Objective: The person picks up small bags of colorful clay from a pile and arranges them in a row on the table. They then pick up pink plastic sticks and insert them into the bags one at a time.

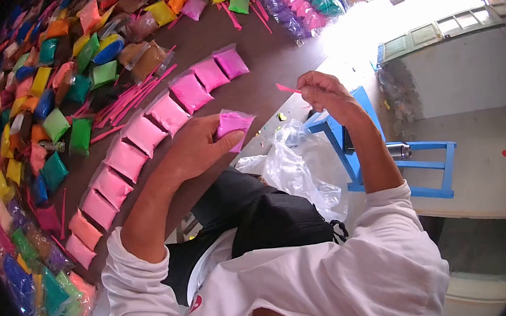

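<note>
My left hand grips a small, clear plastic packet of purple-pink stuff at the table's edge, the thumb lying across it. Out to the right, my right hand is raised and pinches a thin pink plastic strip, apart from the packet. Along the table, beyond my left forearm, runs a curved row of pink packets, laid side by side. At its far end lies a more purple packet; an orange-pink one sits near the close end.
A large heap of coloured packets covers the table's left side, beside loose pink strips. Bundled packets lie at the back. Crumpled clear plastic hangs near my lap. A blue stool and metal flask are at the right.
</note>
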The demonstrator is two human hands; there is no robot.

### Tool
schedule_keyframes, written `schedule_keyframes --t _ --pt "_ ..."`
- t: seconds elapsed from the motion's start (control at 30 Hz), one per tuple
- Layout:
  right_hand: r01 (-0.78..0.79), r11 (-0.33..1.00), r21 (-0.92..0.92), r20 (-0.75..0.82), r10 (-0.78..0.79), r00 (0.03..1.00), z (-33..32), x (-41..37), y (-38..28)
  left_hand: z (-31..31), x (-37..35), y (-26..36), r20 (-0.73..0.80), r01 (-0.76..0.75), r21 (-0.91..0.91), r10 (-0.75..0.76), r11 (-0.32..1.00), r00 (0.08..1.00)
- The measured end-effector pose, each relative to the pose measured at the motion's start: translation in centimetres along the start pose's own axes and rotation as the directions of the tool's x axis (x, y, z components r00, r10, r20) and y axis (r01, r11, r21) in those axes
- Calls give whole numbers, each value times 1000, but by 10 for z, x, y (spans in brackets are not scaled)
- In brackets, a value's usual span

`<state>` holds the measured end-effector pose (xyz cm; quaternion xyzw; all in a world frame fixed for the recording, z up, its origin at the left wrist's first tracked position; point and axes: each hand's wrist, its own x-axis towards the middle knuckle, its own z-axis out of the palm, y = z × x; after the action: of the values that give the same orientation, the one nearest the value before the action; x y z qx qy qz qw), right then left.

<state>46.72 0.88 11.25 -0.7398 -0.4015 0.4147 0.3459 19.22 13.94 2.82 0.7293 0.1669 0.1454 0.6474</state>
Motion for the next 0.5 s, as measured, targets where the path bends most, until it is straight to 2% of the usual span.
schedule_keyframes --t 0.03,0.13,0.23,0.3,0.37,0.4,0.5 --pt "7 1000 2 26 -8 1000 2 0 1 0 0 0 -2 -10 11 10 1000 1000" --pt "-26 984 177 70 14 997 8 1 21 -1 1 -1 4 -18 20 18 1000 1000" --pt "-150 926 345 96 124 988 18 -4 59 -2 0 5 18 15 59 -16 998 1000" --pt "-192 939 284 81 176 981 27 -9 123 -2 -1 9 9 50 27 -51 998 999" --pt "-292 935 201 -30 303 952 30 -28 175 -1 -3 13 9 49 34 -49 998 999" --pt "-274 916 295 -49 301 952 26 -33 191 -2 -3 14 -3 32 56 -32 998 999" --pt "-137 829 542 -120 238 964 22 -47 155 -2 -6 16 21 78 67 -80 995 997"
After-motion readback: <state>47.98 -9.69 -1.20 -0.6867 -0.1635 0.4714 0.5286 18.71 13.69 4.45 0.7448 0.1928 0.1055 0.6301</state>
